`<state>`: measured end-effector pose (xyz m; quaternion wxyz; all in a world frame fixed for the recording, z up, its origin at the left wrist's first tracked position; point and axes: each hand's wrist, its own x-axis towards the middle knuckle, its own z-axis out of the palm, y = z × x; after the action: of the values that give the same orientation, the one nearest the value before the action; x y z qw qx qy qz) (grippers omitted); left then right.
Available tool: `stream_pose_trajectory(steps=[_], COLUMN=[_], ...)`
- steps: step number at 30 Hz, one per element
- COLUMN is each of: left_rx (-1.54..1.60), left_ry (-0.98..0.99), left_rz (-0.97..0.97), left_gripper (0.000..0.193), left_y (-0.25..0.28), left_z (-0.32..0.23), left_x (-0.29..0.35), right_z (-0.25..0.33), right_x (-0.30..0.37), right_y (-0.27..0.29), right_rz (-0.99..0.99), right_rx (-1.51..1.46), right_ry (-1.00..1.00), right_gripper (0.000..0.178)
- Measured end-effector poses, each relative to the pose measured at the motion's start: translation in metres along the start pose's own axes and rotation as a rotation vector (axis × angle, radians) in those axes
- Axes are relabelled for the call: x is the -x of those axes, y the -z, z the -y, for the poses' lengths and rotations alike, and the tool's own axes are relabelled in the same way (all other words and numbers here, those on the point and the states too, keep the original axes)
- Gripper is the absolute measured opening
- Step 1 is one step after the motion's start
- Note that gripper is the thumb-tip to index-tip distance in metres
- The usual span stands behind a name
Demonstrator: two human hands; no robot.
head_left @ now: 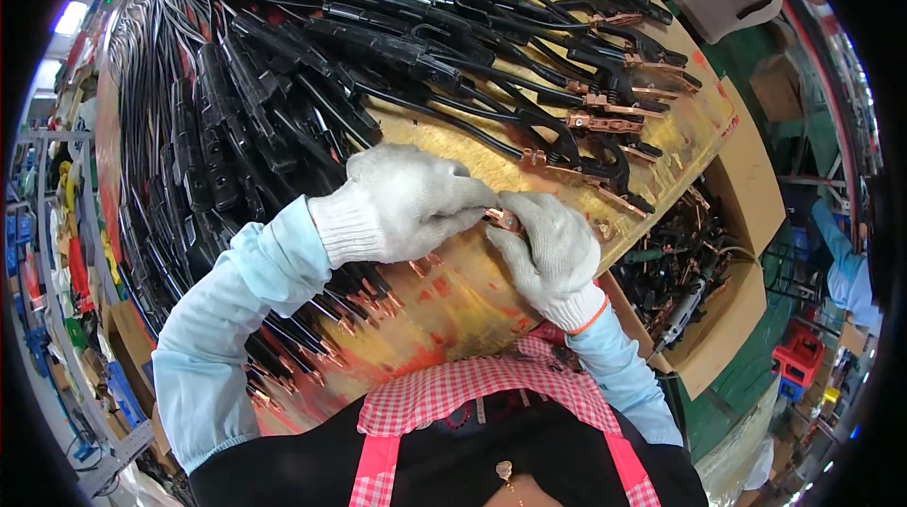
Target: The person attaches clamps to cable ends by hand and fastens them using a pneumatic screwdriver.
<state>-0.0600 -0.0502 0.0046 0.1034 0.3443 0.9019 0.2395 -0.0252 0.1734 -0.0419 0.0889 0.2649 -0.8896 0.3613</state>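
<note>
1. At 9 o'clock, shelving (80, 134) ran along the rim, loaded with coloured goods that were too small to tell apart.
2. At 10 o'clock, cables (156, 6) gathered into a thick bundle, and black handles (215, 153) spread below it; the fan seemed meant to keep each lead separate.
3. Between 7 and 8 o'clock, copper cable ends (378, 297) poked out toward the wearer, probably laid that way to be easy to reach.
4. Just left of centre, the gloved left hand (406, 209) pointed toward 3 o'clock, its thumb and fingertips closed on the left end of a small copper piece.
5. Under everything, the table (463, 290) showed worn yellow and red patches.
6. Slightly right of centre, the copper piece (504, 220) sat above the table, between the 2 hands; a hole showed in its face. It was likely raised to give a clear look at so small a part.
7. The gloved right hand (557, 257) pointed toward 11 o'clock, thumb below and fingers above, clamped on the same piece. The 2 hands met there, presumably to steady it from both sides.
8. At 2 o'clock, clamps with copper jaws (605, 121) lay with their tips toward the table's right edge, perhaps to avoid tangling.
9. Between 3 and 4 o'clock, an open cardboard box (746, 195) held jumbled clamps and parts, apparently stood against the edge for easy reach.
10. At 4 o'clock, farther out, was a red case (798, 356).
</note>
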Motion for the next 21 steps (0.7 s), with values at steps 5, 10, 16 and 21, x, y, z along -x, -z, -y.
stream_pose_trajectory(steps=[5, 10, 16, 21], left_rx=[0.051, 0.082, 0.15, 0.302], left_ry=[0.07, 0.212, 0.376, 0.519], left_rz=[0.049, 0.265, 0.389, 0.433], left_gripper=[0.017, 0.02, 0.024, 0.025], left_y=[0.002, 0.014, 0.022, 0.023], left_z=[0.004, -0.002, -0.007, -0.011], left_x=[0.005, -0.004, -0.013, -0.023], right_z=[-0.001, -0.006, -0.01, -0.017], right_x=[0.001, -0.003, -0.02, -0.022], right_y=[-0.007, -0.002, 0.005, -0.004], right_rz=[-0.003, 0.055, 0.167, 0.17], right_rx=[-0.045, -0.04, 0.077, 0.016], right_ry=[0.005, 0.012, 0.182, 0.258], right_gripper=[0.031, 0.032, 0.03, 0.026])
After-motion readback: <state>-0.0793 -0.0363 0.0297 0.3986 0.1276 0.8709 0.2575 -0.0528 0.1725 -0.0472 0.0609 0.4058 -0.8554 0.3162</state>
